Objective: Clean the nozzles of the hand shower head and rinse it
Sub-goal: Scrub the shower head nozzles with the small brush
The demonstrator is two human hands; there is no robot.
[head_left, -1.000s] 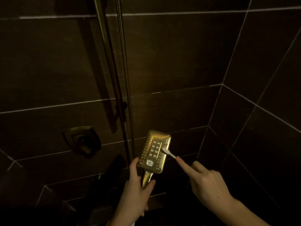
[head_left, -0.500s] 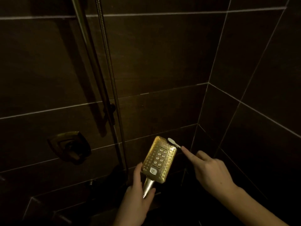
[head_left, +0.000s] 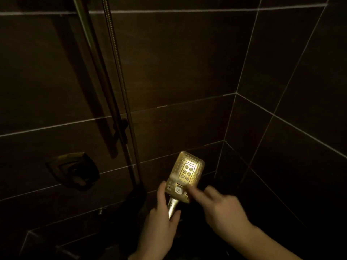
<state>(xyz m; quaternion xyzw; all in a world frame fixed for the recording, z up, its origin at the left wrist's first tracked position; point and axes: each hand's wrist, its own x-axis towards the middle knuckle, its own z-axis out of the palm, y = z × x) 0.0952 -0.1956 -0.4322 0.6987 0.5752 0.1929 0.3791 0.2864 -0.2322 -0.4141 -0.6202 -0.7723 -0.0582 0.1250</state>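
A gold rectangular hand shower head [head_left: 189, 168], dotted with nozzles and carrying a white button [head_left: 178, 190], points face up in the lower middle. My left hand [head_left: 159, 228] grips its gold handle from below. My right hand [head_left: 223, 212] reaches in from the right, motion-blurred, with the forefinger stretched onto the lower part of the face. It holds a small white-tipped brush [head_left: 181, 183], whose pale tip lies across the face just above the button. The rest of the brush is hidden under the finger.
Dark brown tiled walls meet in a corner at the right. A metal slide rail [head_left: 93, 62] and the shower hose [head_left: 120, 81] run down the left wall. A square valve handle [head_left: 73, 171] is mounted low on the left. The light is dim.
My right hand has swept the brush from the top right corner of the shower head down to its lower part near the button. My left hand keeps its grip on the handle.
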